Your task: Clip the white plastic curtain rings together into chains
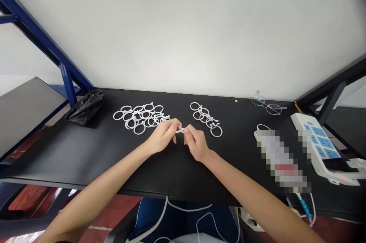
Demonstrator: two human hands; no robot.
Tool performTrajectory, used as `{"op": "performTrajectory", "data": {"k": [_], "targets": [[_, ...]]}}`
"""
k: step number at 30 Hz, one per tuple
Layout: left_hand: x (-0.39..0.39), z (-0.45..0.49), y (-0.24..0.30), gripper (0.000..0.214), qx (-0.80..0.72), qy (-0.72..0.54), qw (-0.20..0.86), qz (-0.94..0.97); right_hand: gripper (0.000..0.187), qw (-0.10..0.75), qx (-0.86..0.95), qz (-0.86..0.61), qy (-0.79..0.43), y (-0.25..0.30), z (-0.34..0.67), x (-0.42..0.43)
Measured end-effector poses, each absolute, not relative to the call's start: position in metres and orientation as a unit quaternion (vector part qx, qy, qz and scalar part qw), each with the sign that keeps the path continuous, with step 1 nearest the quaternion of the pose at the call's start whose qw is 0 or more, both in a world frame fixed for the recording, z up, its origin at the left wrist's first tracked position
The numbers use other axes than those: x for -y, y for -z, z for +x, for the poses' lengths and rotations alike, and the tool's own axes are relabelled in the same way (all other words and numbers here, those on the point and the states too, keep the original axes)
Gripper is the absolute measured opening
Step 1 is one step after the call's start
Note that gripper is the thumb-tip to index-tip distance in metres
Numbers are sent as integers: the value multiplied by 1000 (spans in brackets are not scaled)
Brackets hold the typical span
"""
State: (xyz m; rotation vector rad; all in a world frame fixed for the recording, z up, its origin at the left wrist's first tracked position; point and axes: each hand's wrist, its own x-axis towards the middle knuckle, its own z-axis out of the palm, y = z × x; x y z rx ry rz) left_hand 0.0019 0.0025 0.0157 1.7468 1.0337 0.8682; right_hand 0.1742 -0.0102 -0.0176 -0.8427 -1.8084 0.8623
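Ring (179, 131) in fingers (187, 135), inside table edges (148, 194)

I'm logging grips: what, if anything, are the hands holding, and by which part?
A white ring, it seems: the left hand grips one side, the right hand pinches the opposite side. What the fingers cover cannot be told.

Single head-worn view, facing forward and down, from near above a black desk (85, 147), toward a pale wall (200, 37)
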Motion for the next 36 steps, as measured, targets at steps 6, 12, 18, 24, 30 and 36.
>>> {"op": "performTrajectory", "data": {"k": [6, 12, 18, 24, 30, 36], "targets": [[-2, 2, -16, 47, -419, -345, 460, 702, 32, 470, 732, -331, -365, 18, 173, 11], [-3, 0, -19, 45, -418, -341, 463, 703, 31, 465, 737, -329, -364, 18, 173, 12], [-4, -1, -20, 44, -421, -331, 464, 706, 32, 452, 740, -333, -371, 18, 173, 12], [-4, -1, -18, 43, -417, -335, 467, 705, 32, 452, 741, -334, -367, 19, 173, 12], [-5, -2, -16, 44, -410, -339, 465, 708, 31, 454, 746, -328, -360, 18, 172, 14], [-7, -4, -22, 42, -419, -344, 388, 745, 25, 480, 733, -342, -338, 16, 171, 14]]}}
